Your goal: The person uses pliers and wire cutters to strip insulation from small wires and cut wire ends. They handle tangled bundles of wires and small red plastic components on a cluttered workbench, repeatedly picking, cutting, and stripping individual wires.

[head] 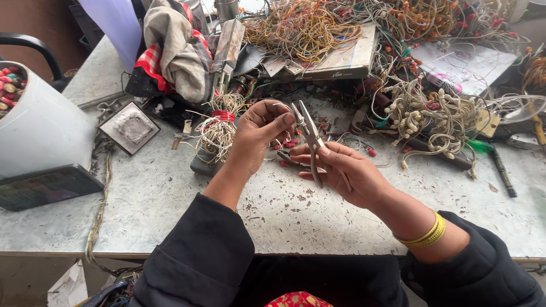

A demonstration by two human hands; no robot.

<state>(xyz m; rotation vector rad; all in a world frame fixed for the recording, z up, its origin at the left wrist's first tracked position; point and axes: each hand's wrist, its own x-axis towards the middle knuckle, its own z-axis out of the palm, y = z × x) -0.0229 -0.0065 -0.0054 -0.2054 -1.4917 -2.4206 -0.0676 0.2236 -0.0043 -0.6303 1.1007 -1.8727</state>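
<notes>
Head view, looking straight down at a cluttered grey table [170,199], and both hands are up at the centre of it. The right hand [347,173] has its grip closed around the handles of a pair of metal pliers [310,136], the nose of the tool pointing toward 12 o'clock and tilted a little to 11 — a stack of yellow bangles [426,234] sits on that wrist. The left hand [259,128] comes in from 9 o'clock of the tool, thumb and fingers pinched together right at the plier tips; whether something thin is caught between them, I cannot tell. Just beside that hand, at its 9 o'clock, lies a bundle of pale wires bound with a red band [219,128]. Out at the far 9 o'clock edge stands a white container [45,131] with red-capped pieces showing in its mouth, a dark phone [45,186] lying flat at its foot. Up at 12 o'clock a heap of yellow and orange wires [304,25] rests on a flat box, and at 3 o'clock there is a tangle of cream wires with connectors [424,116] — beyond it, a black marker pen [503,170] on the table.
</notes>
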